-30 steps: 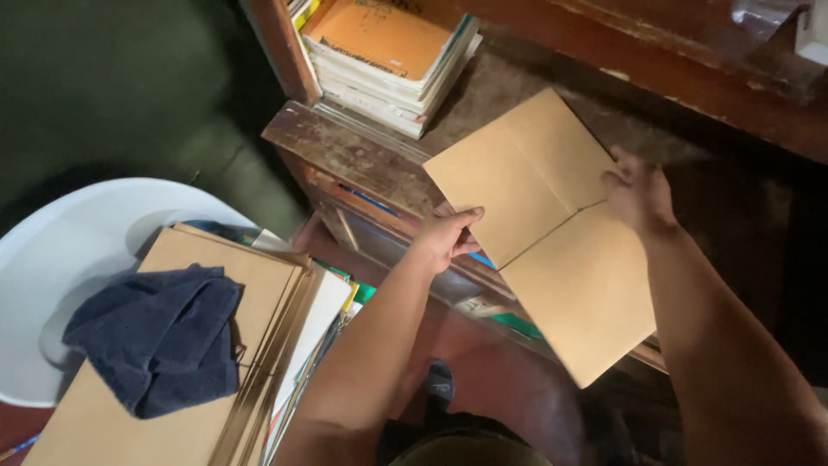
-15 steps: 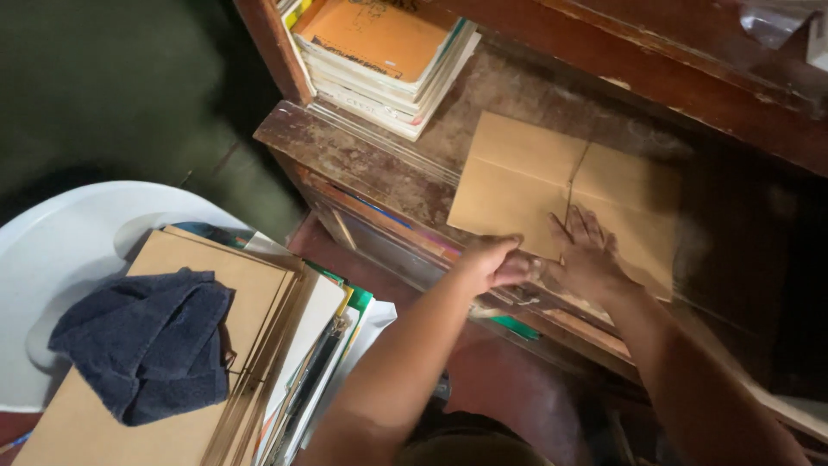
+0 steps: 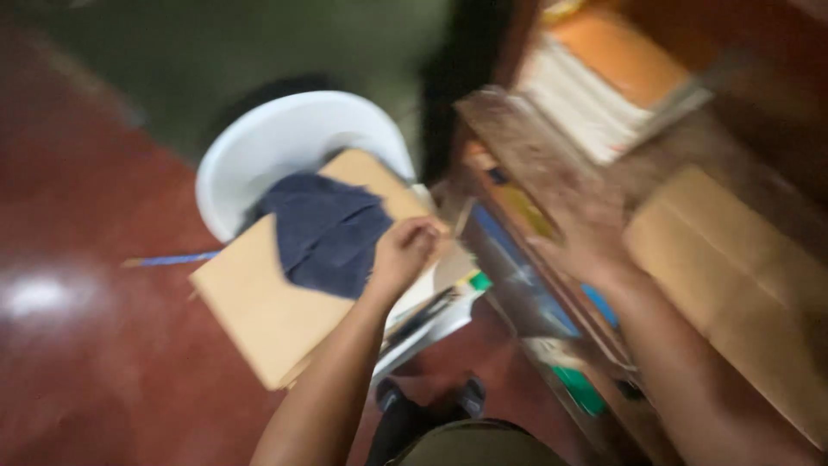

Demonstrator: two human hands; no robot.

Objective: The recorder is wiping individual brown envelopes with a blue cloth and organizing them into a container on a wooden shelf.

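Blurry shot, hands between the folder stack & the shelf

Left hand (image 3: 405,250) curled loosely over edge of tan folder stack (image 3: 267,311) w/ dark blue cloth (image 3: 323,229) on top, grip unclear. Right hand (image 3: 582,259) smeared near wooden shelf (image 3: 535,151), can't tell fingers; brown folder (image 3: 733,267) lies just beside it.

Dim, warm indoor light. My whole view is smeared by motion blur; nothing is sharp. A soft white glare spot sits on the red floor (image 3: 39,298) at nine o'clock. Deep shadow fills twelve o'clock, beside the white chair (image 3: 259,147).
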